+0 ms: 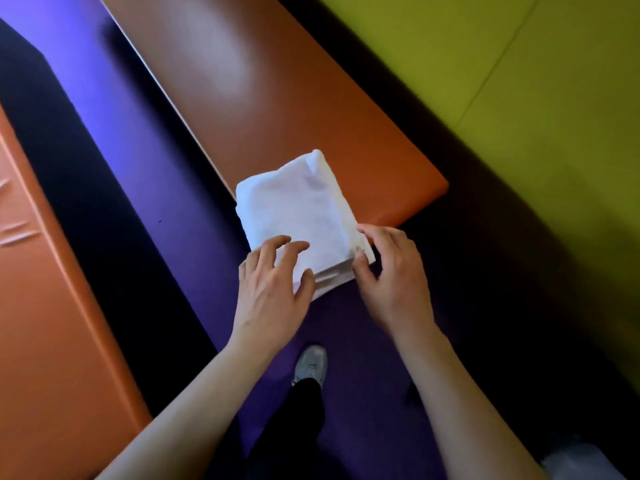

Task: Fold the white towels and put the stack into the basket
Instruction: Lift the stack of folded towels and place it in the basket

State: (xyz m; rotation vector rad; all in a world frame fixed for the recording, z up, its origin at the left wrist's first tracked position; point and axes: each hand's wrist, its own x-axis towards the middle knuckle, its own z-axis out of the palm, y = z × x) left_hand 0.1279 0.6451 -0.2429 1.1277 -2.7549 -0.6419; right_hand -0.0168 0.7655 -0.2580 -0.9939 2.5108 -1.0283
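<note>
The folding looks finished and the step in hand seems to be squaring up and gripping the pile before it is carried off; no basket shows in this view, so the next move calls for a firm 2-handed lift that keeps the layers aligned, then a turn toward wherever the basket stands.

The long orange padded bench [249, 109] runs diagonally from the top left toward the middle, beside a yellow-green padded surface [519, 98] at the right. A second orange padded bench [52, 289] fills the left edge, and dark purple floor [138, 174] lies between the 2 benches.

The folded stack of white terry towels [298, 209] sits at the near end of the long bench, its near corner overhanging the edge above the floor. It is a compact rectangle with several layer edges visible along the near side and a small bump at the far corner. The cloth looks soft and thick, so it will likely sag if held by 1 side only.

The left hand [273, 292] rests on the near left corner, fingers spread and bent over the top, thumb against the layered edge. The right hand [391, 271] holds the near right corner, thumb and fingers curled at the edge.

Below, 1 grey sneaker [311, 365] stands on the floor.
</note>
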